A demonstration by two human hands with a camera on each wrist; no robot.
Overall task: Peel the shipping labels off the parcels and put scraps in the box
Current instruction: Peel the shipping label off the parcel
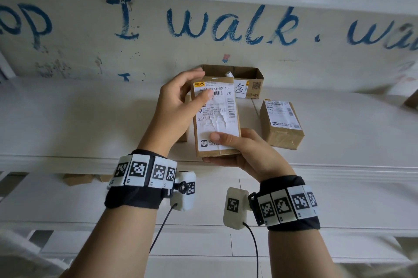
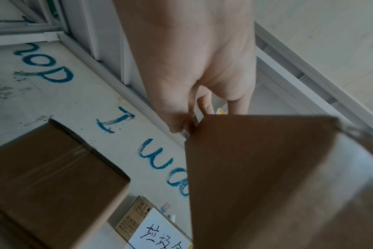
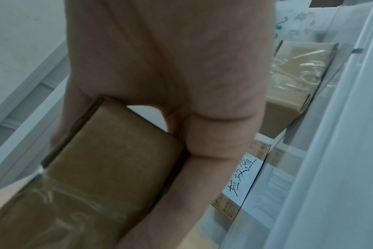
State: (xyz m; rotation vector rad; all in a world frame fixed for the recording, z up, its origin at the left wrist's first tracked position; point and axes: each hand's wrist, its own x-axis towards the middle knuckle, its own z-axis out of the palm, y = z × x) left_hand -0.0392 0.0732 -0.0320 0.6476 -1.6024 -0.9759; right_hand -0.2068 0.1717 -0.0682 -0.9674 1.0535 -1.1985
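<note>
Holding the parcel (image 1: 214, 119) above the near edge of the white shelf (image 1: 67, 119), I keep both hands on it. My left hand (image 1: 178, 105) curls around the parcel's upper left corner, fingers over the top edge and thumb on the label's upper left area. The shipping label (image 1: 216, 105) covers the parcel's upper face, wrinkled and torn near its middle. My right hand (image 1: 246, 153) supports the parcel from below at its near end, thumb pressed flat on the label's lower part. Behind the parcel, the open cardboard box (image 1: 248, 74) stands at the shelf's far edge against the wall. A second labelled parcel (image 1: 280, 124) rests on the shelf to the right, well apart from my hands.
</note>
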